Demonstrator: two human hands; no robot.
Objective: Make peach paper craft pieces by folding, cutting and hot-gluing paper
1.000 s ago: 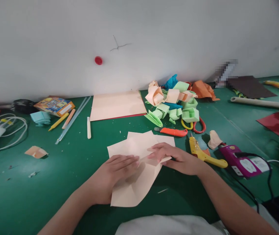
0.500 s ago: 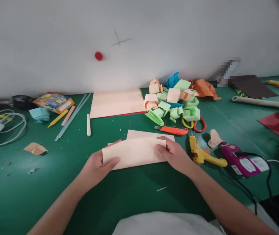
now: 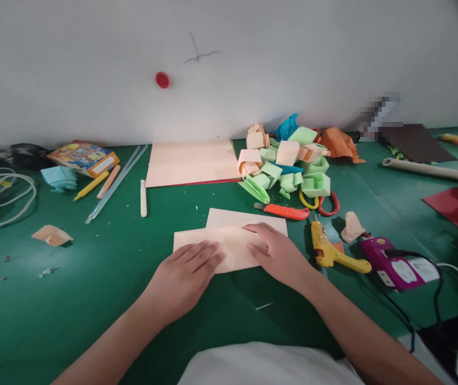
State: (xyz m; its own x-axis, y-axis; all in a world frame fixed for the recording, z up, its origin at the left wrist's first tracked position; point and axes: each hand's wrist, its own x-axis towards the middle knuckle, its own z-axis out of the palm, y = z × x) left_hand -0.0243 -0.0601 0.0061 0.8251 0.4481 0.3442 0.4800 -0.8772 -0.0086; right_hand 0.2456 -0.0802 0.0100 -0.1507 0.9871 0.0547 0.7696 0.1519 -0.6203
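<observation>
A folded peach sheet of paper (image 3: 235, 243) lies on the green table in front of me. Partly under it, a second pale sheet (image 3: 221, 217) sticks out at the far side. My left hand (image 3: 186, 275) rests flat on the folded sheet's left half, fingers stretched out. On its right half lies my right hand (image 3: 281, 254), thumb and fingers apart, the fingertips touching the paper. Just beyond the sheets is an orange utility knife (image 3: 287, 212). A yellow glue gun (image 3: 327, 248) lies to the right of my right hand.
Several folded paper pieces (image 3: 271, 171) are heaped at the back, near scissors (image 3: 328, 203). A large peach sheet (image 3: 192, 160) lies by the wall. At right are a purple power strip (image 3: 391, 262) with cords and another person's hand on red paper (image 3: 451, 208). Glue sticks (image 3: 119, 182) lie left.
The folded sheet has gone from being held up by its two ends to lying down. My left hand has moved right and flattened onto it; my right hand has loosened its grip.
</observation>
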